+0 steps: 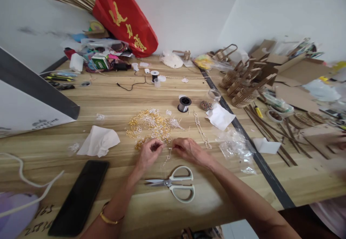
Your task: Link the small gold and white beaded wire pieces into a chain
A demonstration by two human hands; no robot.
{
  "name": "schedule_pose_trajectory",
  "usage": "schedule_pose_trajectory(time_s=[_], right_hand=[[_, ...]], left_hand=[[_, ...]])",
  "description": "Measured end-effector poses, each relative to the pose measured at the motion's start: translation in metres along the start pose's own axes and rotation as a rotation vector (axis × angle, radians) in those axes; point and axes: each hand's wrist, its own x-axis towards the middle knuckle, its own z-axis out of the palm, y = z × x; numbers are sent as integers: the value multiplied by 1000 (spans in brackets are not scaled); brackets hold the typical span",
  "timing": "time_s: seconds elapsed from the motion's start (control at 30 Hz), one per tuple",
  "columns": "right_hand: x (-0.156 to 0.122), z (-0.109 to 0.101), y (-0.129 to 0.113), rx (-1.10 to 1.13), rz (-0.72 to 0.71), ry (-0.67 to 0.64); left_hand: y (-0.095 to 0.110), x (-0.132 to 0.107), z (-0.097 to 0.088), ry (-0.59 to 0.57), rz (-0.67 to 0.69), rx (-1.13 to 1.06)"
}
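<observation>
My left hand (pixel 150 154) is closed in a pinch just in front of a pile of small gold and silver jewelry findings (pixel 154 123). What lies between its fingertips is too small to make out. My right hand (pixel 190 150) has its fingers pressed together close beside it. From its fingertips hangs a thin silver chain (pixel 168 156) with a small clasp or ring, trailing toward the table. Below both hands lie scissors (pixel 169 183) with pale handles, blades pointing left. A beaded chain (pixel 200 129) rests beyond my right hand.
A spool of wire (pixel 184 104) stands behind the pile. A phone (pixel 79 197) and a crumpled tissue (pixel 98 141) lie left; clear plastic bags (pixel 236 147) lie right. Small woven baskets (pixel 240 82) and a co-worker's hand (pixel 342 138) are farther right. A red bag (pixel 125 19) leans at the back.
</observation>
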Motion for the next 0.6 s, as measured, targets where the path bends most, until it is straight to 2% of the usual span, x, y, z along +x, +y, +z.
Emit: schedule_pose_trajectory(time_s=[0.33, 0.6], right_hand=[[3, -4, -5, 119, -39, 24], [6, -7, -8, 200, -57, 19]], left_hand=[[-5, 2, 0, -90, 32, -20], [-3, 2, 1, -145, -53, -157]])
